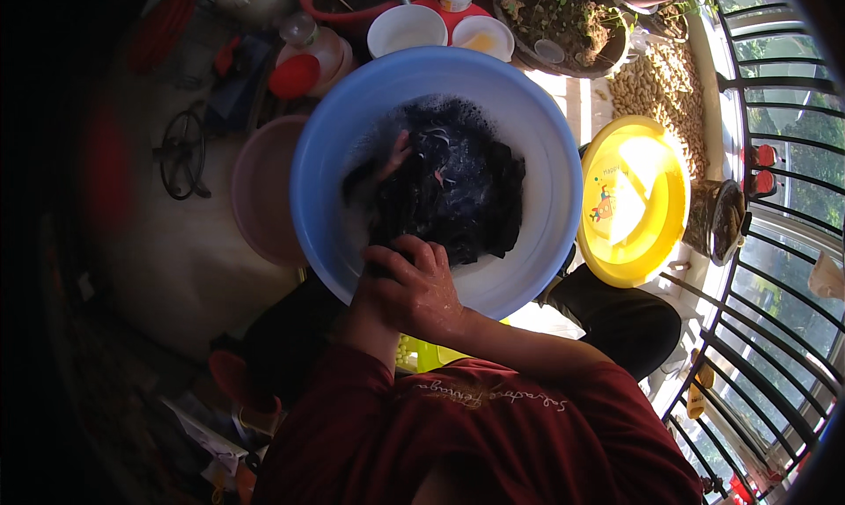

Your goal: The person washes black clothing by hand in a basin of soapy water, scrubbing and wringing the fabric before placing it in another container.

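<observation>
A bundle of dark wet cloth (pixel 453 197) with pale marks lies in soapy water inside a large blue basin (pixel 304 171). Foam and bubbles gather along the cloth's far side. At the near rim, my right hand (pixel 424 285) is closed, its fingers bent over a dark fold of the cloth. My left hand (pixel 374 301) is beneath and beside it, close against the same fold. The right hand covers most of the left one's fingers, so their grip does not show.
A yellow basin (pixel 591 241) stands to the right, near peanuts (pixel 660 87) spread on the floor and black window bars (pixel 779 81). A pinkish basin (pixel 251 188) is at the left. White bowls (pixel 407 30) and soil-filled planters (pixel 563 30) are beyond the blue basin.
</observation>
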### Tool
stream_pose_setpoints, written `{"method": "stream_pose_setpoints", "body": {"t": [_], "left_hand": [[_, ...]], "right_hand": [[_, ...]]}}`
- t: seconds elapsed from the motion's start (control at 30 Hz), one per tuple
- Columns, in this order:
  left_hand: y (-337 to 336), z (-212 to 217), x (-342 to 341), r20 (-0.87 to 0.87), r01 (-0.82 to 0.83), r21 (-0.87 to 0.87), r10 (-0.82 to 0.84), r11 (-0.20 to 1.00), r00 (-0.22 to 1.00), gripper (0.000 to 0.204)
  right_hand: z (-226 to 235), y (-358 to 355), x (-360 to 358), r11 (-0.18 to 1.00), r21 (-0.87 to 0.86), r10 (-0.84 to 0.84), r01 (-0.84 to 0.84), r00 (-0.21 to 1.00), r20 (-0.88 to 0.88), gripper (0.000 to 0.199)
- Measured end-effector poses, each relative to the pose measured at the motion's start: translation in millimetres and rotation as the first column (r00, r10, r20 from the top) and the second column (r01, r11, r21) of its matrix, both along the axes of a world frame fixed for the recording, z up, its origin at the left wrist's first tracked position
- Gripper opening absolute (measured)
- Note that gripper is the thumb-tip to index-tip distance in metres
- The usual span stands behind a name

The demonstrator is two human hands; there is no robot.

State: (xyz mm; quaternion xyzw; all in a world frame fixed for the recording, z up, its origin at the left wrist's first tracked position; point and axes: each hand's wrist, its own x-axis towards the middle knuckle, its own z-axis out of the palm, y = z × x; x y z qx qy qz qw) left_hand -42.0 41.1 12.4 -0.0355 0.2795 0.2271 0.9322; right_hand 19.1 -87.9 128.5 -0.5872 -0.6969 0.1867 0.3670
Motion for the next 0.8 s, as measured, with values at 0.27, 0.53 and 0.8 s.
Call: {"method": "stream_pose_setpoints", "body": {"t": [0.27,0.53,0.8], "left_hand": [[-40,-37,10,-0.100,-0.365,0.220,0.394,0.904,0.914,0.049],[-6,18,9,-0.582,-0.108,0.452,0.385,0.885,0.716,0.041],[9,-36,3,-0.721,0.986,0.160,0.676,-0.056,0.155,0.051]], "right_hand": [[-34,50,40,0.949,-0.044,-0.316,0.314,0.946,-0.072,0.036],[-100,77,107,0.773,-0.382,-0.516,0.507,0.852,0.087,0.025],[-120,40,65,0.902,-0.329,-0.070,0.281,0.844,0.531,0.073]]}}
